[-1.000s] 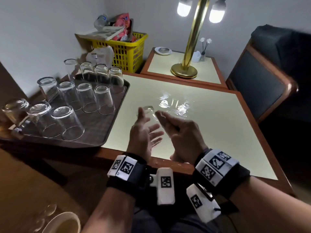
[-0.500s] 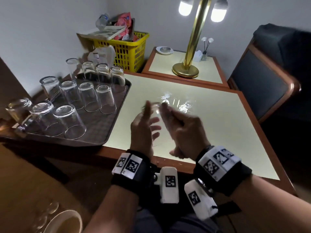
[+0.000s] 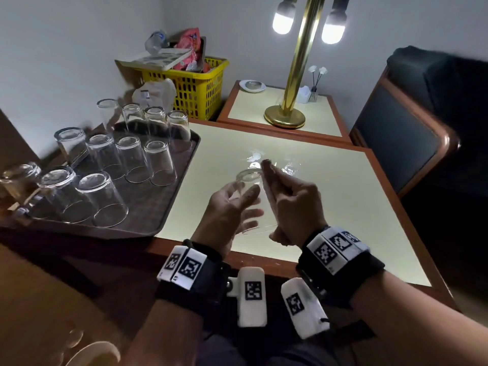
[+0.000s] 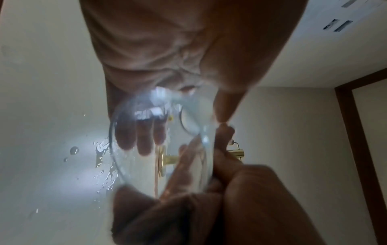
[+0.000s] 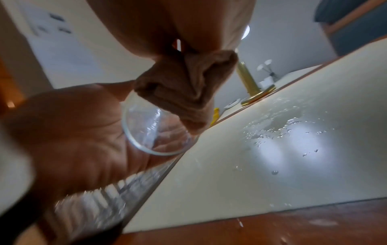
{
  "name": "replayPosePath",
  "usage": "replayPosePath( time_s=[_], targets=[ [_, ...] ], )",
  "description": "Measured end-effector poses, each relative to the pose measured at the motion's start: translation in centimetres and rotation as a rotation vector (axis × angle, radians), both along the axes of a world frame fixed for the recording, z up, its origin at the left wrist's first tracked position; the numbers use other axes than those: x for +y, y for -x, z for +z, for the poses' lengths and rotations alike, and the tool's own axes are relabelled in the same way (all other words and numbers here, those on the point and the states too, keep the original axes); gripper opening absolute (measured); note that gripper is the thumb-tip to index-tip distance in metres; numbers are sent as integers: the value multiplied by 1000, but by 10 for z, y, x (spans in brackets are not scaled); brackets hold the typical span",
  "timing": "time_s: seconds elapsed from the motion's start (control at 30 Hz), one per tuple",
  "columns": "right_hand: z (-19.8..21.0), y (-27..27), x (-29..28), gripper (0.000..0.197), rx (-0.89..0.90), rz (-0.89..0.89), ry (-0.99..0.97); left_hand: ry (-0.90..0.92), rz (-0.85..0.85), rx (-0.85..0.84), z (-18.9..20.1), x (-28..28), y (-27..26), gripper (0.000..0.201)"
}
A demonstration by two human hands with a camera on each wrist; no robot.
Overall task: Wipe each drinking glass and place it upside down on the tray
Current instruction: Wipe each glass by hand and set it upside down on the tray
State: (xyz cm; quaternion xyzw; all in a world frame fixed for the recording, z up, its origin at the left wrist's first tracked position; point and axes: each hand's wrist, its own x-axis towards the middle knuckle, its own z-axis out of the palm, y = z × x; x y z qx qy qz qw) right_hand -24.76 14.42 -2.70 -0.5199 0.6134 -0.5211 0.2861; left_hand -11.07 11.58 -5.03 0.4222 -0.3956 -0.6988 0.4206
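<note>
A clear drinking glass (image 3: 250, 180) is held between both hands just above the cream table (image 3: 330, 207), base pointing away from me and rim towards me. My left hand (image 3: 232, 207) cups its left side, with the thumb and fingers around the wall. My right hand (image 3: 285, 196) grips the right side, fingers curled over it. The left wrist view shows fingers through the glass (image 4: 163, 149). In the right wrist view the rim of the glass (image 5: 150, 140) lies against the left palm. Several glasses (image 3: 158, 165) stand upside down on the dark tray (image 3: 148, 207) at left.
Water drops (image 3: 264, 159) lie on the table beyond the hands. A brass lamp (image 3: 285, 120) stands on the side table behind. A yellow basket (image 3: 190, 93) sits at the back, a dark chair (image 3: 409, 133) at right, and a bowl (image 3: 92, 355) at lower left.
Both hands have shifted around the glass while keeping it between them. The right fingers have slid up towards its base. The glasses on the tray have not moved.
</note>
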Motion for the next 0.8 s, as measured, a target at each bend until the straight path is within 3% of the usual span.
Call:
replayPosePath(
  time_s=[0.07,0.13,0.2,0.27,0.3,0.43,0.47,0.57,0.67,0.73,0.8],
  targets=[
    [1,-4,6,31,-24,53,-4,-9,151,17,0,-2,4,63],
    [-7,-14,13,32,103,127,10,-110,280,64,-1,-2,4,71],
    [-8,-12,8,31,112,111,11,-150,165,82,-2,-5,1,62],
    [0,-2,-2,32,55,37,16,-90,-13,77,0,-3,0,51],
    [5,1,-4,32,30,19,20,-50,-23,78,0,-2,0,53],
    [4,-14,8,31,151,145,25,-88,224,88,8,-7,1,77],
    [3,-17,8,31,164,156,25,-114,222,94,7,-8,0,73],
    [7,-7,-4,31,51,42,10,-54,11,78,7,-3,-5,46],
    [10,-9,0,32,-12,77,-3,19,78,53,5,-3,-5,57],
    [4,-20,11,31,98,143,17,-35,181,69,6,-3,-6,69],
    [2,-21,7,31,130,122,40,-80,118,58,4,-6,-8,67]
  ],
)
